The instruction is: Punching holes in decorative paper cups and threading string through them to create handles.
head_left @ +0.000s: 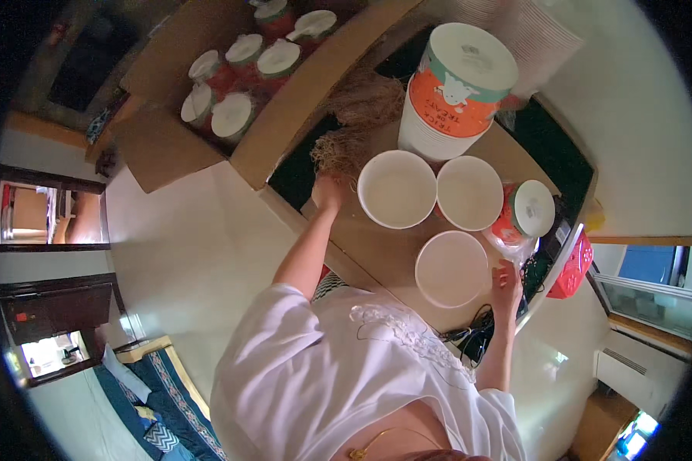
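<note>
On the left, my left hand is closed at the near end of a tangle of brown shredded paper, its fingers partly hidden by the strands. My right hand is beside an open white paper tub, fingers apart and slightly curled, holding nothing. Two more open paper tubs, a left one and a right one, stand side by side just beyond. Right of them a lidded tub lies tilted in clear plastic wrap. Behind rises a tall stack of orange and green printed tubs.
A cardboard box of wrapped tubs stands at the far left. Stacked white tubs or lids are at the back right. Black cables lie at the table's near edge. A red plastic basket is off the right side.
</note>
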A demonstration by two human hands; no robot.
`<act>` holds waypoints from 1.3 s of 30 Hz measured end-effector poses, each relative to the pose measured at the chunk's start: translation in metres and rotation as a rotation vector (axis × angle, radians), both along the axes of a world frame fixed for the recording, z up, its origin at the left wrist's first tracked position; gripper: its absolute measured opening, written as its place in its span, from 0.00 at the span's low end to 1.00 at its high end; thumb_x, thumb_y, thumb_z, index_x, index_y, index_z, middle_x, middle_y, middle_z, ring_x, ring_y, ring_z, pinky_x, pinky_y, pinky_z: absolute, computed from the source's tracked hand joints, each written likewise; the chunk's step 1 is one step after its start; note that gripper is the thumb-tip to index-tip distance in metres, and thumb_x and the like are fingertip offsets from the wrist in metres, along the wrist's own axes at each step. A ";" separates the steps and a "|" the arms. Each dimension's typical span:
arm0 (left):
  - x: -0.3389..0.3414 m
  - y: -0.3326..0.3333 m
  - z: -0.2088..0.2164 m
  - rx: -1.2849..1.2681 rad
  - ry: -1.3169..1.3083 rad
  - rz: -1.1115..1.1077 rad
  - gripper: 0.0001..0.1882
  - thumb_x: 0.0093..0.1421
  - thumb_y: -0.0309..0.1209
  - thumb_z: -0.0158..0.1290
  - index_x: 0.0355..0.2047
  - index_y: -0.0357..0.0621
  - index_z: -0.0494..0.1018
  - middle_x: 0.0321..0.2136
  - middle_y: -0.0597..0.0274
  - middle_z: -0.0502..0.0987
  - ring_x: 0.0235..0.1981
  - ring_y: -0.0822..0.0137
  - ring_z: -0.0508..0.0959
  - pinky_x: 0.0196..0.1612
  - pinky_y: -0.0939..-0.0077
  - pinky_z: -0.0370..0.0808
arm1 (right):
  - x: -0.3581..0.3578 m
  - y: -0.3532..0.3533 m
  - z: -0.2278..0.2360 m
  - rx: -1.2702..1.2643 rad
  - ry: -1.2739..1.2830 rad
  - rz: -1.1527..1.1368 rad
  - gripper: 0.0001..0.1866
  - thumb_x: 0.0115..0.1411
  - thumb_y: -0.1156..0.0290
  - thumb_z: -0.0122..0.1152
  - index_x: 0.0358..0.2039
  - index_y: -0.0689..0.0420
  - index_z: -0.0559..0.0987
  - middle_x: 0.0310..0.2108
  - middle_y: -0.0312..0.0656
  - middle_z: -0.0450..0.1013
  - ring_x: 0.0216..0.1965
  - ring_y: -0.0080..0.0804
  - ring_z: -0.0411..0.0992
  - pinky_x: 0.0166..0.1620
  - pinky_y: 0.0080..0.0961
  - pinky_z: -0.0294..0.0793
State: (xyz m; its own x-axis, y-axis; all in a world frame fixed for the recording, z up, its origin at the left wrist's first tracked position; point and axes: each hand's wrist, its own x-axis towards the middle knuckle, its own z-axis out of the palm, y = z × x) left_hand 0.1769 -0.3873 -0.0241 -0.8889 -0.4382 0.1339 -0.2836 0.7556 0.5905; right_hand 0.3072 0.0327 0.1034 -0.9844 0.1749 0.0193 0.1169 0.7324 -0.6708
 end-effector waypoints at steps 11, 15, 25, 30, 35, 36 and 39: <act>0.011 -0.004 0.141 0.948 0.421 -0.087 0.09 0.60 0.32 0.51 0.32 0.37 0.73 0.27 0.64 0.78 0.31 0.75 0.78 0.35 0.82 0.70 | 0.011 0.003 0.034 -0.078 0.007 -0.062 0.09 0.59 0.71 0.54 0.40 0.56 0.75 0.26 0.36 0.72 0.25 0.21 0.68 0.28 0.18 0.68; 0.017 0.012 0.200 0.780 0.560 -0.096 0.07 0.60 0.30 0.50 0.31 0.37 0.72 0.24 0.66 0.75 0.25 0.78 0.73 0.32 0.86 0.68 | 0.010 -0.024 0.048 -0.146 0.097 -0.076 0.09 0.56 0.77 0.54 0.38 0.58 0.76 0.30 0.36 0.73 0.29 0.23 0.69 0.31 0.18 0.69; 0.109 0.102 0.264 0.432 -0.048 -0.927 0.03 0.54 0.27 0.54 0.28 0.41 0.74 0.22 0.61 0.75 0.24 0.69 0.76 0.28 0.76 0.72 | 0.029 -0.121 0.059 -1.447 -0.501 0.211 0.19 0.66 0.61 0.42 0.46 0.63 0.73 0.42 0.40 0.72 0.43 0.25 0.69 0.48 0.24 0.68; 0.149 0.137 0.223 0.313 -0.284 -1.152 0.05 0.50 0.30 0.56 0.26 0.43 0.74 0.26 0.54 0.76 0.27 0.54 0.77 0.30 0.67 0.73 | 0.030 -0.113 0.058 -1.750 -0.447 0.048 0.13 0.65 0.62 0.42 0.32 0.57 0.70 0.30 0.38 0.69 0.34 0.28 0.67 0.41 0.26 0.68; 0.163 0.118 0.173 0.078 -0.557 -1.244 0.09 0.51 0.36 0.54 0.27 0.44 0.75 0.26 0.53 0.76 0.29 0.51 0.76 0.32 0.60 0.72 | 0.033 -0.032 0.052 -1.820 -0.110 -0.224 0.11 0.62 0.64 0.45 0.27 0.55 0.68 0.15 0.29 0.53 0.17 0.19 0.52 0.24 0.17 0.57; 0.162 0.110 0.165 0.016 -0.659 -1.241 0.09 0.51 0.36 0.52 0.25 0.44 0.75 0.26 0.52 0.76 0.30 0.51 0.76 0.33 0.58 0.72 | 0.033 -0.020 0.060 -1.843 -0.041 -0.317 0.11 0.63 0.64 0.45 0.26 0.55 0.68 0.14 0.28 0.50 0.16 0.17 0.49 0.21 0.14 0.52; 0.166 0.085 0.113 -0.140 -0.793 -1.301 0.08 0.49 0.35 0.52 0.24 0.44 0.75 0.26 0.52 0.77 0.31 0.51 0.76 0.33 0.58 0.72 | 0.043 0.006 0.054 -1.787 0.058 -0.326 0.11 0.65 0.65 0.42 0.27 0.55 0.68 0.14 0.26 0.49 0.15 0.16 0.47 0.20 0.14 0.49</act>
